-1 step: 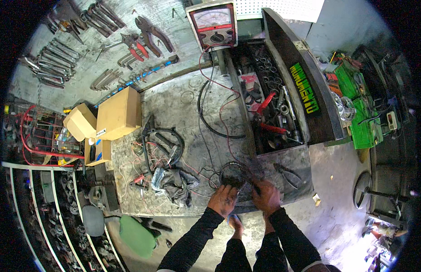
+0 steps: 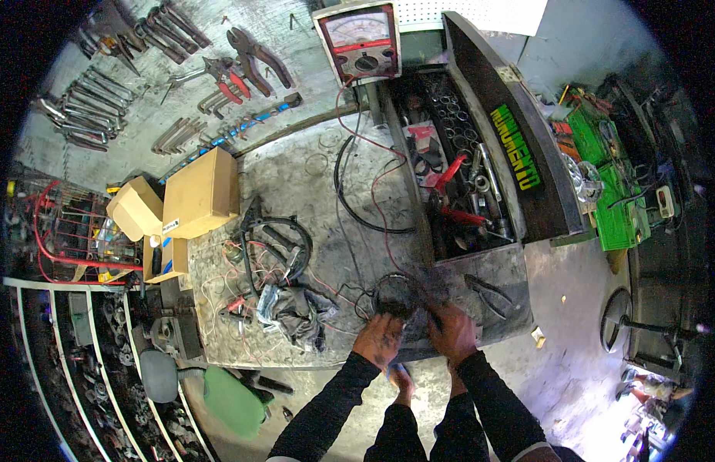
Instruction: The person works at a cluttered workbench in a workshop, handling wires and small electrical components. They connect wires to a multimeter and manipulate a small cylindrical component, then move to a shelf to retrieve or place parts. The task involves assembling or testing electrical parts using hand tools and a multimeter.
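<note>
Both curled — left grip at round part, right grip beside.

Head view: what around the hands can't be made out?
All in the head view:
- Round part's near edge: hidden by the left hand.
- Anything in the right hand's fingers: lost in dark blur.
- Meter's reading: too small.
- Sleeves' upper ends: cut off by the lower edge.

Bold capital lettering in yellow and green runs along the dark panel beside the tool tray. Scale markings, too small to read, line the pale dial of the analogue meter; the cardboard box bears small, illegible dark print.
</note>
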`<move>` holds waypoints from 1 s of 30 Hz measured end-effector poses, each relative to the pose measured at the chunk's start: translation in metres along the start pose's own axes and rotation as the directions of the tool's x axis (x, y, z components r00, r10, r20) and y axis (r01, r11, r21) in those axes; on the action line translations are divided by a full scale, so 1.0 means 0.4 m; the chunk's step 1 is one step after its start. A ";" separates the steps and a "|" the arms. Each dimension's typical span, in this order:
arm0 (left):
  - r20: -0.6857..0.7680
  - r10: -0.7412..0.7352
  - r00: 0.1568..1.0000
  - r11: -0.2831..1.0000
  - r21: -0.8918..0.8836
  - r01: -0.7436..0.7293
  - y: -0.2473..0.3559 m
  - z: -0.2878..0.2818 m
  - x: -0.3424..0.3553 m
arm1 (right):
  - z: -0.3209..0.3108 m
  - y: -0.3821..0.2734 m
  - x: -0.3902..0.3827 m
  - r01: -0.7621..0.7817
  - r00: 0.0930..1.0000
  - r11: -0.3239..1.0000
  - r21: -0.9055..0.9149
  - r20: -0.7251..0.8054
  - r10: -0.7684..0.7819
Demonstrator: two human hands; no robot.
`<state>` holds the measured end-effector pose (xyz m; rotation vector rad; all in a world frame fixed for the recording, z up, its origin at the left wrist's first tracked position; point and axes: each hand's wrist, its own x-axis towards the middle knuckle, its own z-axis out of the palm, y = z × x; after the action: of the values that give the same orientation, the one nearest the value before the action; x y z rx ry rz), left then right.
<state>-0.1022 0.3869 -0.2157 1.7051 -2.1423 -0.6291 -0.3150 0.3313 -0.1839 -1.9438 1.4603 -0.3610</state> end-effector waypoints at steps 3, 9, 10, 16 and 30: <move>-0.197 0.084 0.977 0.995 0.068 -0.072 -0.035 0.057 -0.017 | 0.030 0.025 0.006 0.135 0.983 0.990 0.039 -0.128 -0.129; -0.185 0.106 0.977 0.994 -0.015 -0.111 -0.035 0.038 -0.004 | 0.018 0.031 0.013 -0.003 0.999 0.990 0.143 0.047 -0.004; -0.243 0.116 0.963 0.991 -0.031 -0.127 -0.034 0.037 -0.002 | 0.018 0.034 0.024 0.017 0.999 0.983 0.184 0.047 -0.026; -0.228 -0.007 0.974 0.998 -0.069 -0.009 -0.010 -0.003 -0.005 | 0.048 0.087 0.034 -0.078 0.996 0.844 0.531 0.086 0.038; -0.203 0.058 0.977 0.994 -0.082 -0.075 0.026 -0.047 0.030 | 0.097 0.170 0.092 0.478 0.878 0.753 0.452 -0.238 -0.415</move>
<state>-0.1040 0.3746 -0.1946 1.5715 -1.9919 -0.5029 -0.3306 0.3004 -0.2634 -1.8276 0.8195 -0.9928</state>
